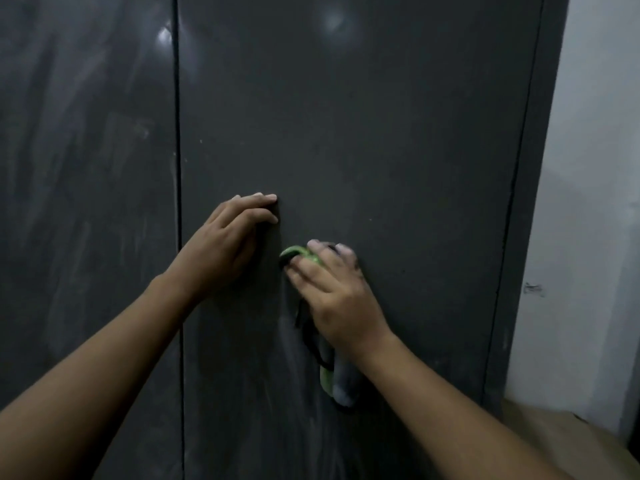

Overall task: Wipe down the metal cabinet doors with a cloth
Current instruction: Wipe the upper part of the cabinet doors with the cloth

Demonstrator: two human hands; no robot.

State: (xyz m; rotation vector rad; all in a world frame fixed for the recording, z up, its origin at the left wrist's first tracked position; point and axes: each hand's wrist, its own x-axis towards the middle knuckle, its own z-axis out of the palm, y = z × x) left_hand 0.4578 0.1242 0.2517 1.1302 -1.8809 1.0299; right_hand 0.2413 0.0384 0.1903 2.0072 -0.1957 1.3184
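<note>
Two dark grey metal cabinet doors fill the view, meeting at a vertical seam left of centre. The left door (86,168) shows pale streaks. On the right door (398,133), the left hand (228,237) rests with its fingers fairly straight and close together, the tips touching the metal. Just right of it and lower, the right hand (336,292) spreads its fingers wide over a green and grey cloth (341,379), pressing it flat against the same door. The cloth's loose end hangs below the wrist. A pale wall (595,168) stands at the far right, with what may be a brown board at its foot.
</note>
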